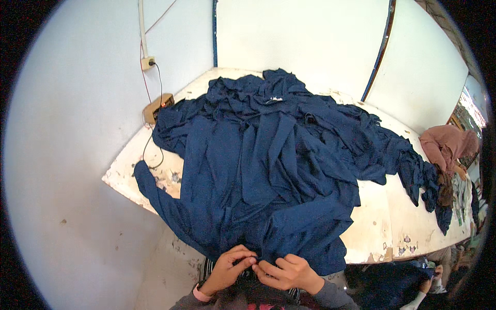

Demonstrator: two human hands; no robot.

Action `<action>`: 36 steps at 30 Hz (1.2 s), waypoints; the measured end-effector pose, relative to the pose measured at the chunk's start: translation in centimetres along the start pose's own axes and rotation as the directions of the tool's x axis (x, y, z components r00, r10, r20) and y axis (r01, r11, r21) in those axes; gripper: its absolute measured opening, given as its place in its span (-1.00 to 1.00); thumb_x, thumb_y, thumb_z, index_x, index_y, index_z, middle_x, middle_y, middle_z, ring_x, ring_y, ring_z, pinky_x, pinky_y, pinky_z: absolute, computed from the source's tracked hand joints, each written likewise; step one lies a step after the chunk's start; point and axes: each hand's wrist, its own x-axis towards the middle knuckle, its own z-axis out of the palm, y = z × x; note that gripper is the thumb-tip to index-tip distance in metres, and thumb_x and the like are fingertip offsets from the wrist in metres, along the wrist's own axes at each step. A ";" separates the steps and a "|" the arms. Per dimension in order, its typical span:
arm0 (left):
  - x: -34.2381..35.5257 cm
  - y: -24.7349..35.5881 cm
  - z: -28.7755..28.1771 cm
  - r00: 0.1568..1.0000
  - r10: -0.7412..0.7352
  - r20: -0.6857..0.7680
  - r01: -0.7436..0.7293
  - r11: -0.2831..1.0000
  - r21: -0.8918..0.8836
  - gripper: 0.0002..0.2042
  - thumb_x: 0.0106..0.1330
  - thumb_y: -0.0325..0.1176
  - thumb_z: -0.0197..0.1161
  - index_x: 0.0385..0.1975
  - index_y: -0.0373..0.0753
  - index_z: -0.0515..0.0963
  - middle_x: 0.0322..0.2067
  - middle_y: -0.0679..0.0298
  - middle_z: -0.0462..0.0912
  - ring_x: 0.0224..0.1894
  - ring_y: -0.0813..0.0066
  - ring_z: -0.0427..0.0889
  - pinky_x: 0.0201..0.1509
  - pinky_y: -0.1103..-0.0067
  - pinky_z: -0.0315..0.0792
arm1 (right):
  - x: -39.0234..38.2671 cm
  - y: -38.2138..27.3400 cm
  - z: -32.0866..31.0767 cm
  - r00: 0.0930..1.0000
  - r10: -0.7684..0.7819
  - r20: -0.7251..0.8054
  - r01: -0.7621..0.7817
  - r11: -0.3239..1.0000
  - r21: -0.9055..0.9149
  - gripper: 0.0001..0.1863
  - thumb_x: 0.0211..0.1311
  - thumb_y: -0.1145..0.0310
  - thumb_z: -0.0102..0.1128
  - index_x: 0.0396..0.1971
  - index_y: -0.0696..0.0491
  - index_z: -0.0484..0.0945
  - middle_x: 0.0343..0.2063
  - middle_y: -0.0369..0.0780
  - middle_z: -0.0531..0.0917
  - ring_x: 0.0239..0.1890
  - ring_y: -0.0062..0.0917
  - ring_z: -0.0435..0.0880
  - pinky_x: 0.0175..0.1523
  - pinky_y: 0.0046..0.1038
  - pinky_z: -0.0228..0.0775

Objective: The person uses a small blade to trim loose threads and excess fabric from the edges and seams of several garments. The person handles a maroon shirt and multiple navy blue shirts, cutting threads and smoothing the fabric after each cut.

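A dark navy long-sleeved garment (248, 170) lies spread over the near part of the table, its lower edge hanging toward me. My left hand (230, 267) pinches the cloth at that near edge, thumb against the fingers. Right beside it, my right hand (287, 273) has its fingers curled and closed on the same edge. The two hands almost touch. Whatever small detail of the garment sits between the fingertips is hidden. One sleeve (160, 194) stretches out to the left, over the table's edge.
More navy cloth (361, 132) is heaped along the back and right of the white table (374, 222). A brown box (157, 108) with a cord stands by the left wall, below a socket (148, 63). A person in pink (447, 147) bends over the right end; another person's hand (438, 271) shows lower right.
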 end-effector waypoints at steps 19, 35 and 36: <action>-0.9 -0.4 -2.4 0.904 -0.107 0.413 0.076 0.993 0.090 -0.74 0.33 -0.22 0.44 -0.18 -0.29 0.71 -0.30 0.37 0.62 -0.31 0.60 0.50 -0.24 0.59 0.34 | -2.5 -1.6 0.6 0.999 0.051 -0.005 -0.049 0.974 0.220 -0.67 0.22 0.27 0.22 0.00 -0.14 0.64 -0.18 -0.49 0.64 -0.51 -0.74 0.48 -0.37 -0.60 0.25; -6.1 2.8 -3.3 0.724 0.586 0.364 -0.583 0.238 0.776 -0.76 0.10 -0.27 0.52 -0.21 0.00 0.75 -0.32 0.52 0.78 -0.42 0.61 0.69 -0.34 0.56 0.38 | -1.9 -6.4 0.4 0.940 0.322 0.112 -0.339 0.846 0.411 -0.24 -0.19 0.34 0.44 0.21 0.03 0.54 -0.38 -0.31 0.57 -0.44 -0.52 0.59 -0.39 -0.37 0.27; -6.3 3.0 -3.4 0.706 0.595 0.385 -0.574 0.161 0.803 -0.76 0.08 -0.27 0.53 -0.22 0.01 0.75 -0.30 0.51 0.80 -0.41 0.60 0.70 -0.33 0.54 0.39 | -2.0 -6.8 0.7 0.924 0.366 0.106 -0.371 0.798 0.476 -0.27 -0.22 0.36 0.44 0.16 0.03 0.57 -0.38 -0.31 0.59 -0.45 -0.48 0.60 -0.38 -0.37 0.31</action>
